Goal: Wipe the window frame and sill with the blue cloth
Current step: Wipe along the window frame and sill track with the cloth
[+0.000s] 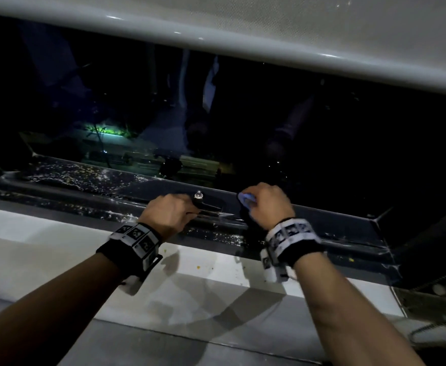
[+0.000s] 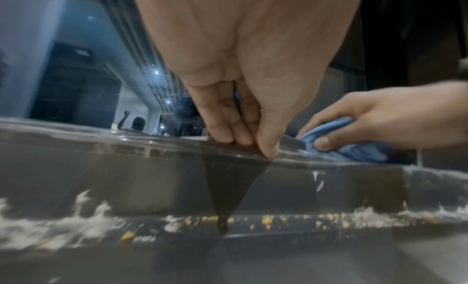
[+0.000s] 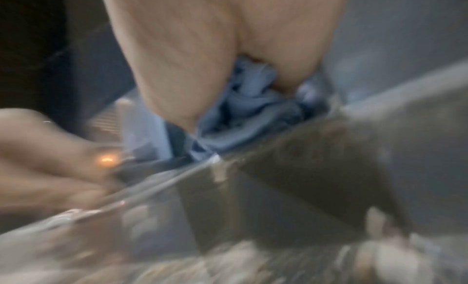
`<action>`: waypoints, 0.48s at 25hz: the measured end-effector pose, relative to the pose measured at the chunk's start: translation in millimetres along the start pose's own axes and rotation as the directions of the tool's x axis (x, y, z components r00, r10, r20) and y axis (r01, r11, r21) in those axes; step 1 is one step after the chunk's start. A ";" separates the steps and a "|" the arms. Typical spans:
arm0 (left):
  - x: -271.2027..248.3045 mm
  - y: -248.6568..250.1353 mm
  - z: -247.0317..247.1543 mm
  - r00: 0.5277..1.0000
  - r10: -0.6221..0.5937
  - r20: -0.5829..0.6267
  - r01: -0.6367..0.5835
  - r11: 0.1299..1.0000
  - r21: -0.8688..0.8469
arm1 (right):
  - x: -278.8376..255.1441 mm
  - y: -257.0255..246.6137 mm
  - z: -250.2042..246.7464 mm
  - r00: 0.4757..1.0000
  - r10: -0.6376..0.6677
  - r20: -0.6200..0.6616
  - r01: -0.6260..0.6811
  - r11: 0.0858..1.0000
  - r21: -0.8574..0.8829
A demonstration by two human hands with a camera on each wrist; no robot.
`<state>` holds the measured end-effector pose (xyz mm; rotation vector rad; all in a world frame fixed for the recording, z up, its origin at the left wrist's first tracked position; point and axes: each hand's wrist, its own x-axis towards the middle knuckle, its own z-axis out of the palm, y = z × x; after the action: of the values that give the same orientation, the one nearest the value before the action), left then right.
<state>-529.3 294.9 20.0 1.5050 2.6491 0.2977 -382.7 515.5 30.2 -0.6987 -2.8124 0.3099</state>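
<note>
The dark window frame (image 1: 84,191) runs across the head view, its bottom rail dotted with pale dust and yellow crumbs (image 2: 266,221). My left hand (image 1: 190,207) pinches the black window handle (image 1: 207,203) at the rail's middle; in the left wrist view its fingers (image 2: 228,132) and thumb close on the ridge there. Just right of the handle, my right hand (image 1: 253,204) grips the bunched blue cloth (image 1: 245,199) and holds it against the rail. The cloth (image 2: 349,150) bulges out under the thumb, and its folds (image 3: 248,112) fill the blurred right wrist view.
A white sill (image 1: 58,233) lies below the frame, with a few crumbs near my wrists. Dark glass (image 1: 269,122) rises behind the rail, and a pale blind or upper frame (image 1: 269,35) hangs overhead. A coiled spring (image 1: 433,328) sits at the lower right.
</note>
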 end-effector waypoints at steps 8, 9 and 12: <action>8.0 1.9 -10.2 0.999 0.015 0.032 -0.016 0.999 0.041 | -31.2 10.7 -35.0 0.968 -0.187 0.164 0.104 0.903 0.417; 8.4 1.6 -9.5 0.999 0.016 0.034 -0.017 0.999 0.036 | -25.3 16.0 -31.2 0.996 -0.080 0.026 0.063 0.910 0.410; 9.9 0.0 -10.5 0.999 0.028 0.045 -0.029 0.999 0.028 | -14.9 -0.9 -0.7 0.997 0.033 -0.072 -0.027 0.996 0.088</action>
<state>-536.1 302.0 30.5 1.5400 2.6104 0.2267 -370.1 507.7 28.6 -0.7184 -2.7038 0.4014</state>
